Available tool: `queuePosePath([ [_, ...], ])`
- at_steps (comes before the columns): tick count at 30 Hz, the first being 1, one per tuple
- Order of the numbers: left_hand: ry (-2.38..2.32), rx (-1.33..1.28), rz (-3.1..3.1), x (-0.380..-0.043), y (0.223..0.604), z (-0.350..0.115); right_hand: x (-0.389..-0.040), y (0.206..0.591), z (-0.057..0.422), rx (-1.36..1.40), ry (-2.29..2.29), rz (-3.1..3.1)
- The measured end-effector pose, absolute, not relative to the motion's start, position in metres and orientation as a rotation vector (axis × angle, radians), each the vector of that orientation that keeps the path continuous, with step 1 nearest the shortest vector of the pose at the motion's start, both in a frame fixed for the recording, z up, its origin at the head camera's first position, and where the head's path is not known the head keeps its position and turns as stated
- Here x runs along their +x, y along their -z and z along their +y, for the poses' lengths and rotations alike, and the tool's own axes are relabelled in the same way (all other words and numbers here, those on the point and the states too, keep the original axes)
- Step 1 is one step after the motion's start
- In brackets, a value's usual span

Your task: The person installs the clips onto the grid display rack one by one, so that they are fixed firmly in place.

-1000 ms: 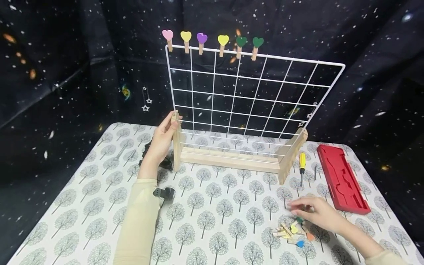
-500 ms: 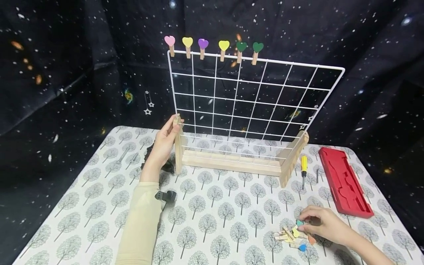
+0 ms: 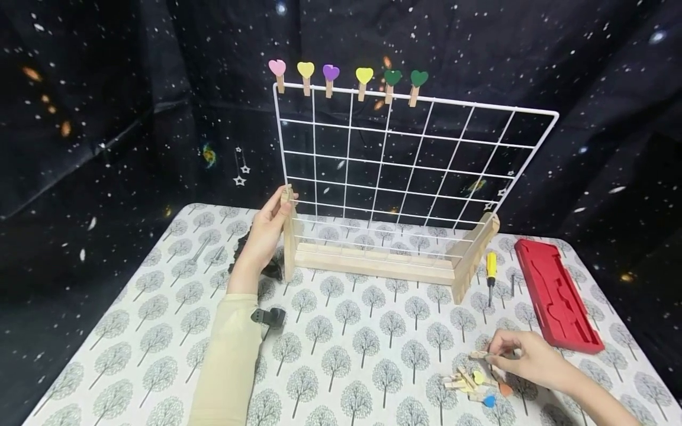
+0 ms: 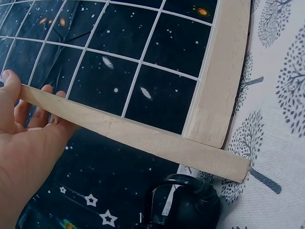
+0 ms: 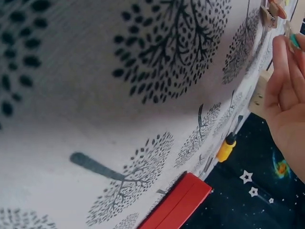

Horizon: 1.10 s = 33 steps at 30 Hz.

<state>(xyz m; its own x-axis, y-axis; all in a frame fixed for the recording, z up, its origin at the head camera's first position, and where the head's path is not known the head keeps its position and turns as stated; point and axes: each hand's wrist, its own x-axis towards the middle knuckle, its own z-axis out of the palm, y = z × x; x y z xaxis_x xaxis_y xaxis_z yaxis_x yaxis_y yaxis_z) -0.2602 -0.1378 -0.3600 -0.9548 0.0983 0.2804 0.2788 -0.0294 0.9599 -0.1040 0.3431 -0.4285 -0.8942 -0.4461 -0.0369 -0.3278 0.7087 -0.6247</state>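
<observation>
Clothespin [image 3: 476, 355] pinched by the right hand [image 3: 527, 358] risked dropping if that hold slackened, while the left hand [image 3: 264, 232] gripped the wooden stand [image 3: 373, 264].

Checked my head view and both wrist views: no text, label, brand, number or sign that I can read.
</observation>
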Motion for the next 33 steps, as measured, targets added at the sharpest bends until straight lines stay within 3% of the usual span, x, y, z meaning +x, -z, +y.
queuePosePath([
  [9, 2.145, -0.388, -2.085, -0.264, 0.365, -0.14, -0.115, 0.425, 0.337, -0.673, 0.948, 2.926],
  [15, 2.139, -0.401, -2.075, -0.272, 0.373, -0.142, -0.133, 0.401, 0.316, -0.789, 0.961, 2.985],
  [18, 2.131, -0.418, -2.072, -0.274, 0.375, -0.142, -0.144, 0.377, 0.3, -0.813, 1.031, 3.045],
  [24, 2.109, -0.427, -2.079, -0.274, 0.375, -0.142, -0.166, 0.31, 0.265, -0.575, 1.401, 3.083],
  [33, 2.121, -0.42, -2.09, -0.261, 0.362, -0.137, -0.187, 0.199, 0.205, -1.26, 2.015, 2.852],
])
